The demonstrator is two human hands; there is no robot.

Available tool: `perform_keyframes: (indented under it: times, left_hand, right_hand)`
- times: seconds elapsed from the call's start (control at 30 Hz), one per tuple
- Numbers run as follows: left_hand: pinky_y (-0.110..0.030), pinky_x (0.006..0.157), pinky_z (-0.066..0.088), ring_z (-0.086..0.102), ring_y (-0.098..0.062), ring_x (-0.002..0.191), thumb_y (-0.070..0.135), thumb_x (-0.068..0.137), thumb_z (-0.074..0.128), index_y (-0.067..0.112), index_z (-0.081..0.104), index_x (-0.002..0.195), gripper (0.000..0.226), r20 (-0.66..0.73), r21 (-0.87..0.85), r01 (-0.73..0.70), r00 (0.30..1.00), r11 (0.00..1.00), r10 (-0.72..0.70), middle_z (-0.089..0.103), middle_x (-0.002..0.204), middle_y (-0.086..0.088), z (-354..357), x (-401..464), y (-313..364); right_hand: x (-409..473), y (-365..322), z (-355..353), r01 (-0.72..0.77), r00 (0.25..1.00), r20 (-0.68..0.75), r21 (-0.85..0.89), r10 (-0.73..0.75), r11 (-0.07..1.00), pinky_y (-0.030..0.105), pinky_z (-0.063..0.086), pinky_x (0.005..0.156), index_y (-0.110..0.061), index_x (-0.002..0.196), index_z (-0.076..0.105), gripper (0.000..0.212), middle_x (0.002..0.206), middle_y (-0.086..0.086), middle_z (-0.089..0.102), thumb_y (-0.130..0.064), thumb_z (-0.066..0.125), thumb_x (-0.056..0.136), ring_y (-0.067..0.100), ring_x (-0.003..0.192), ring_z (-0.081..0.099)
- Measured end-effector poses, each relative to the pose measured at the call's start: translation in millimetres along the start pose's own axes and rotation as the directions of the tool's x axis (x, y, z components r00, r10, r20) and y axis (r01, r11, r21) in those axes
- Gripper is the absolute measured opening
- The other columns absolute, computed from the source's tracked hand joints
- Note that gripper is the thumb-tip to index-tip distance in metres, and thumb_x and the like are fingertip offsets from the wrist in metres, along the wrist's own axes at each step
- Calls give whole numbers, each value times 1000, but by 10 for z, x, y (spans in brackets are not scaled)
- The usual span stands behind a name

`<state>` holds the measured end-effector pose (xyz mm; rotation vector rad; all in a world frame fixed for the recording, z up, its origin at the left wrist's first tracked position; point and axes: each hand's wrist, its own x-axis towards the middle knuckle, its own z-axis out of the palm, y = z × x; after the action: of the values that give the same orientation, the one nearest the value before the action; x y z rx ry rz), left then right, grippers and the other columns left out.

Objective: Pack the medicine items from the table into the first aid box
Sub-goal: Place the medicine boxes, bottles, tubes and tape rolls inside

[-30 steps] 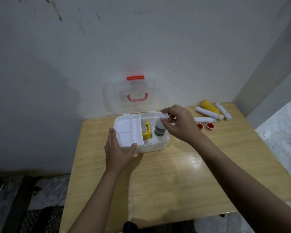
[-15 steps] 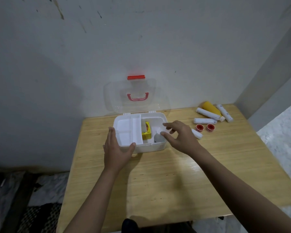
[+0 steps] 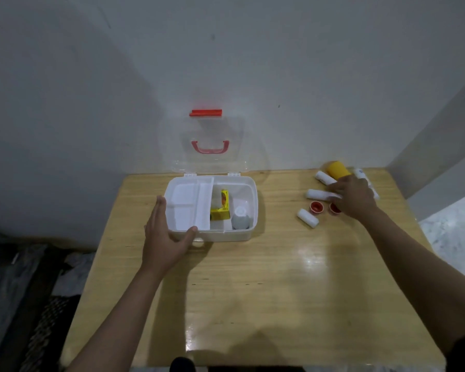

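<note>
Head view: the hands?
— Left hand [image 3: 167,237] flat, straight fingers bracing a corner of the first aid box [image 3: 239,234]; right hand [image 3: 356,197] well apart, fingers spread on a white roll [image 3: 317,194] near the table [image 3: 279,277] edge.

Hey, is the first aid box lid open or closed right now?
Open. The clear lid stands up behind the white box, and the yellow carton inside is exposed.

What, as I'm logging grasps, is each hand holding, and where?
Left hand braces the first aid box at its front-left corner; right hand lies over a white roll, grip unclear.
</note>
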<state>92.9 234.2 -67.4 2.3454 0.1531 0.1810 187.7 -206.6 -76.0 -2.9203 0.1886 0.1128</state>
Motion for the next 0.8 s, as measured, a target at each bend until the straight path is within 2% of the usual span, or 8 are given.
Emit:
perform_keyframes:
  times: [0.13,0.3,0.4,0.53,0.63,0.7,0.8]
  left_hand:
    - [-52,114,25,16,-21,144,34,78,74,25,11,151,97,-7,-4,6,1000,1000,-6,13,160,4,11,-9,8]
    - [-52,111,28,18,-23,144,39,76,73,27,11,150,97,-12,-18,19,1000,1000,-20,13,159,5,18,-12,9]
    - [-53,113,26,18,-21,144,39,76,72,26,12,150,97,-16,-19,6,1000,1000,-6,14,159,3,15,-12,15]
    - [-51,113,28,18,-22,144,32,77,76,25,13,150,97,-20,-21,12,1000,1000,-12,15,159,4,19,-10,10]
    - [-50,112,28,18,-23,144,33,76,76,24,14,150,97,-22,-29,12,1000,1000,-12,15,159,4,24,-7,13]
    - [-51,112,28,18,-22,144,33,76,76,24,14,150,97,-20,-30,11,1000,999,-11,15,159,4,25,-2,9]
    - [-49,111,30,18,-23,144,36,76,76,25,15,150,97,-17,-38,12,1000,999,-13,15,159,5,23,0,-9]
  right_hand:
    - [102,18,-66,101,990,87,68,-107,993,33,42,80,-15,104,73,25,108,16,64,-22,71,80,31,96,59]
    - [111,-47,-97,96,979,189,-94,-77,991,31,40,69,-28,113,67,36,101,5,67,-37,69,78,25,92,60]
    - [57,-111,-76,42,994,107,-30,-39,999,32,45,64,-30,109,69,33,96,5,67,-34,70,76,27,90,61]
    - [-7,-137,-52,128,992,-6,65,-128,990,30,44,52,-21,91,73,17,78,8,60,-20,63,77,25,69,59]
    - [-84,-243,-174,215,975,-81,125,-206,969,37,48,50,-11,81,71,14,67,9,59,-12,58,78,27,63,59]
    - [-168,-354,-302,226,970,-125,171,-206,959,40,53,59,-12,92,69,16,77,4,65,-14,63,78,23,70,61]
    - [-314,-568,-545,268,961,-142,260,-238,928,35,52,67,-16,109,59,38,91,-4,63,-19,74,74,17,78,59]
